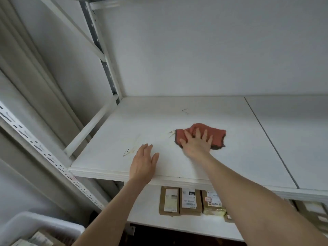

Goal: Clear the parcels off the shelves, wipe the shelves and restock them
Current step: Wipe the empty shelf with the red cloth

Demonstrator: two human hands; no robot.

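White bin (44,222) btm left, cut off by frame; parcels (40,239) inside, labels unreadable. Three boxed parcels (190,201) on lower shelf (147,210); more far R, blurred. Upper shelf (124,132) white, scuffed. R hand (197,144) fingers straight, released, pressing red cloth (216,135) mid-shelf. L hand (143,164) flat near front edge. White wall (213,50) behind.
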